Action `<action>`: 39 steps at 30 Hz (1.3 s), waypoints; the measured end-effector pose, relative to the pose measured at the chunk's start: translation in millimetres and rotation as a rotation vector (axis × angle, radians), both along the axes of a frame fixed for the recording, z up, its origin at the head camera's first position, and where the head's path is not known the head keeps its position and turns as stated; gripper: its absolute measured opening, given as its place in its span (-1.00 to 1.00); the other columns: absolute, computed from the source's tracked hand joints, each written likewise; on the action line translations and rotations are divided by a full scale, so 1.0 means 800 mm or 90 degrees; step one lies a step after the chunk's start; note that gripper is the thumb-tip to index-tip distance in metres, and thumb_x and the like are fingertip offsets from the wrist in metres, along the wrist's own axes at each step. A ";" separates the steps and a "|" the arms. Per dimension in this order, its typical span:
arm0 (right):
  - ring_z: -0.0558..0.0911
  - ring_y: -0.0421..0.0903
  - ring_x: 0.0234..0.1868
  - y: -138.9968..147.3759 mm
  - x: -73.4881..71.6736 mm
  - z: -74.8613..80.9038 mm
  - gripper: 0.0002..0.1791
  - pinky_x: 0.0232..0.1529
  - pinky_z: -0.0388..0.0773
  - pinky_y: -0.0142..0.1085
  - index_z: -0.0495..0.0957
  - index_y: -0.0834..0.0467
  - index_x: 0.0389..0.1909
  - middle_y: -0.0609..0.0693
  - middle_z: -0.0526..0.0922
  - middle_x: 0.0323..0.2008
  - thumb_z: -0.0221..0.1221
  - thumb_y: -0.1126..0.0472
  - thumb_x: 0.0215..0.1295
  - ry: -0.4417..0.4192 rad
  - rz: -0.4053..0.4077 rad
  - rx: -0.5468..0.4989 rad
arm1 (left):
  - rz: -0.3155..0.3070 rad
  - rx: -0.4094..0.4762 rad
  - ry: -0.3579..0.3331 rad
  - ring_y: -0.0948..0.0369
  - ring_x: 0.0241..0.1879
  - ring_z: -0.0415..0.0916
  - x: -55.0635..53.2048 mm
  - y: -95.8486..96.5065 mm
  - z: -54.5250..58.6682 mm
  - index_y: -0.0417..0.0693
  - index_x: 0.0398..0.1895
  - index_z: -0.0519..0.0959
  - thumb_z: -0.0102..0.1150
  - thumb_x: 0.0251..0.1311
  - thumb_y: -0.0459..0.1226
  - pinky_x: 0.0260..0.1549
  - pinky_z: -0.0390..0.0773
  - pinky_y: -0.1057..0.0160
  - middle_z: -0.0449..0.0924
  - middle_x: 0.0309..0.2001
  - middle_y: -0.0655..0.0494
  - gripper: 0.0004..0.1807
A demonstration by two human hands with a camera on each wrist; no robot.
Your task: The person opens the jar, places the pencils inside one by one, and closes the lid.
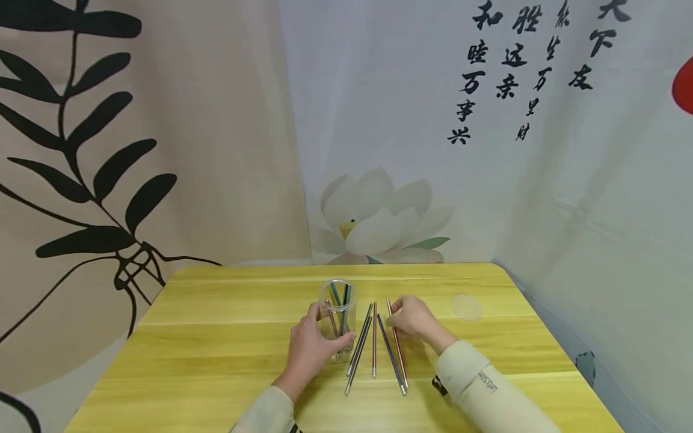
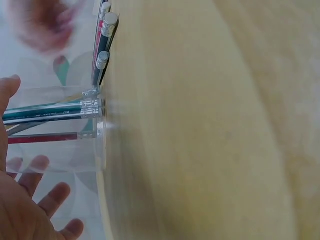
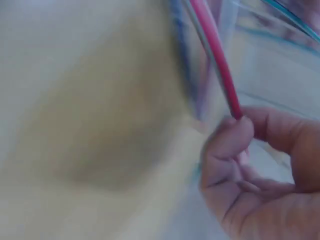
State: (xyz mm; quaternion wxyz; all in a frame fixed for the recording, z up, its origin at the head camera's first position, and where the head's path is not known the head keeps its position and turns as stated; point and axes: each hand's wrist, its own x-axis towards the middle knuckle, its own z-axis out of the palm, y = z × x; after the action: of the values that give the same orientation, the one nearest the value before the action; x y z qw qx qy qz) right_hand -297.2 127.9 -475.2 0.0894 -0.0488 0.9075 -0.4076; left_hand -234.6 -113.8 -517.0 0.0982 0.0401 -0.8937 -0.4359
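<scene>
A clear plastic cup [image 1: 351,316] stands on the table with several pencils inside [image 2: 50,112], their eraser ends down. My left hand [image 1: 311,346] holds the cup from its left side, thumb across the near side and fingers around the other. In the right wrist view, my right hand [image 3: 265,170] pinches one end of a red pencil [image 3: 220,60] between thumb and index finger. That pencil slants over the table in the head view. Left of it lie a dark blue pencil [image 1: 390,349], a red pencil [image 1: 374,346] and two dark green pencils [image 1: 358,349].
A round clear lid [image 1: 467,307] lies on the wooden table [image 1: 216,361], right of my right hand. Behind the table hangs a printed cloth [image 1: 390,108] with a lotus and dark writing. A black object [image 1: 439,385] shows beside the right sleeve.
</scene>
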 end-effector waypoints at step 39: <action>0.64 -0.12 -0.41 -0.038 0.007 0.003 -0.46 -0.37 0.66 -0.26 0.50 0.38 0.32 0.17 0.77 -0.17 0.36 0.18 0.47 0.060 0.071 0.169 | 0.010 0.000 0.011 -0.15 0.24 0.60 -0.003 -0.008 0.003 0.14 0.16 0.49 0.70 -0.07 0.17 0.11 0.63 -0.22 0.72 0.22 0.05 -0.20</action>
State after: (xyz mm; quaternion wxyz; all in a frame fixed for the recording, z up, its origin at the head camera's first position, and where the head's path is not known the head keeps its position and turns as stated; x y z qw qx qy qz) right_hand -291.3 97.4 -473.1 0.0746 -0.1062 0.9525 -0.2755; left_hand -236.8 -119.9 -514.4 0.1094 0.0430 -0.8926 -0.4352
